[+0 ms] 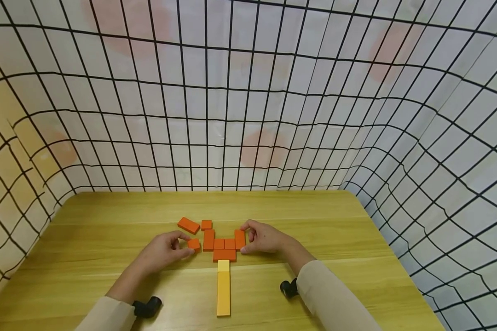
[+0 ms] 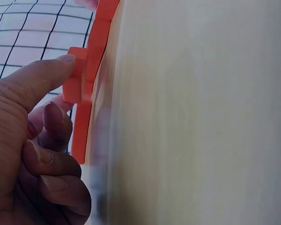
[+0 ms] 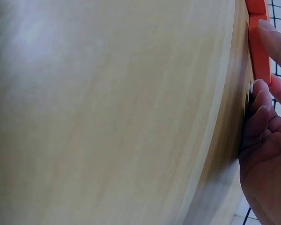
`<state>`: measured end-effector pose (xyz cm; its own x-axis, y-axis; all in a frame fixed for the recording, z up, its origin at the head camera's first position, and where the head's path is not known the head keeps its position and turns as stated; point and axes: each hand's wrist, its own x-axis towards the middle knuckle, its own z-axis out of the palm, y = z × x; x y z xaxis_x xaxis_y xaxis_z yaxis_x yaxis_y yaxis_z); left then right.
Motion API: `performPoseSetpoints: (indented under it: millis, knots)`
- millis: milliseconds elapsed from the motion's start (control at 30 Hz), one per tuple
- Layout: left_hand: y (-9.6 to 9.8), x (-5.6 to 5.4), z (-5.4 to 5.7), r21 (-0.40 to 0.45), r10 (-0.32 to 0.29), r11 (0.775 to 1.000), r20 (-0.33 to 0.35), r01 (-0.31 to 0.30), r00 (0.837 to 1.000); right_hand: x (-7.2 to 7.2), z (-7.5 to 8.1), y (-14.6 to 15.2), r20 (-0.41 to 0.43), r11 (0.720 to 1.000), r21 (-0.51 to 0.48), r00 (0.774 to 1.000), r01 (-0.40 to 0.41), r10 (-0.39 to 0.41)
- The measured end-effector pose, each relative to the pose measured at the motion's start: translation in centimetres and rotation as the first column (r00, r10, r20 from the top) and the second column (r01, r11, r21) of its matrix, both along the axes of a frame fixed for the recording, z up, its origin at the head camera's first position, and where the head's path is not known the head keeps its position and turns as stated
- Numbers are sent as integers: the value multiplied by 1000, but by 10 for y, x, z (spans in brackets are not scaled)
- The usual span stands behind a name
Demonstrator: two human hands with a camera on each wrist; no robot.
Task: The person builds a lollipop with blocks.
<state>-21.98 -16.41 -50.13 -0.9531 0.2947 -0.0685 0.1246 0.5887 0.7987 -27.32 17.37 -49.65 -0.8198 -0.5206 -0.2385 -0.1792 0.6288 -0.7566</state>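
In the head view my left hand (image 1: 163,252) pinches a small square orange block (image 1: 193,245) between thumb and index finger. The left wrist view shows that block held just off the other orange pieces. On the right, my right hand (image 1: 267,237) grips an upright orange block (image 1: 240,239) by its far and near ends. A matching upright block (image 1: 209,240) stands opposite. Between them, small orange squares (image 1: 219,243) sit above a wide orange block (image 1: 224,255). Below come a yellow square block (image 1: 223,265) and a long yellow block (image 1: 223,294), in line.
A loose orange rectangular block (image 1: 188,225) lies slanted at the upper left, near a small orange square (image 1: 206,225). Black wire mesh (image 1: 228,115) over white sheeting walls the back and sides of the wooden table (image 1: 335,216).
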Motion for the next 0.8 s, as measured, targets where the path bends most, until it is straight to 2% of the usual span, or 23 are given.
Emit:
performPoseSetpoints:
  millis: [567,800]
  knots:
    - [27,-4,-1,11,-4,1000,-34,4,999,0,-1,1,-6,1000,6,1000,-9,9]
    - [40,-11,-3,-59,3,998,-60,-7,998,-1,-2,1,3,1000,0,1000,-3,3]
